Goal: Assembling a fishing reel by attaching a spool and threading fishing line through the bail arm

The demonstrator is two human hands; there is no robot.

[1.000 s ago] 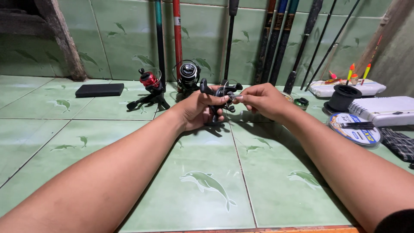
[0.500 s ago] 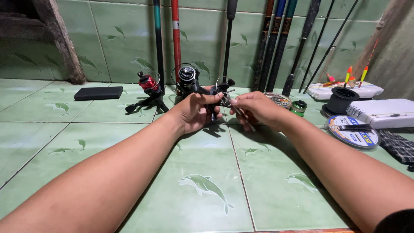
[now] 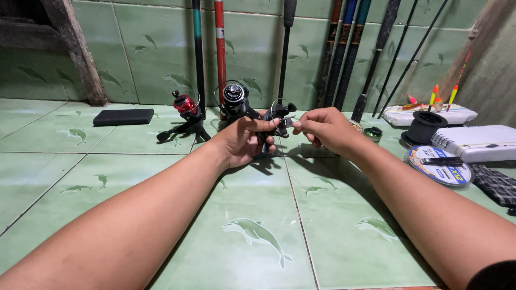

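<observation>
left hand [image 3: 244, 140]: curled around a small black fishing reel [image 3: 277, 119], thumb laid over the top, fingers wrapped beneath; it holds the reel above the floor [image 3: 258, 236].
right hand [image 3: 325, 129]: fingertips pressed together in a pinch just at the reel's right side, close to the left thumb; what sits in the pinch is too small to tell.
where the reel is: between the two hands, raised in front of the wall [image 3: 150, 48], about centre of view.
key relation: the reel lies directly left of the right hand's fingertips, touching or nearly so; the left hand is the one bearing it, the right only meets it from the side.
reel's axis: cannot tell, the hand covers most of it.
behind: a red reel [image 3: 185, 104] and a second black reel [image 3: 235, 96] on the floor, fishing rods [image 3: 344, 59] leaning upright on the wall.
right side: a line spool [image 3: 439, 167], a black spool [image 3: 424, 124], a white tackle box [image 3: 475, 140].
left side: a flat black case [image 3: 123, 116].
</observation>
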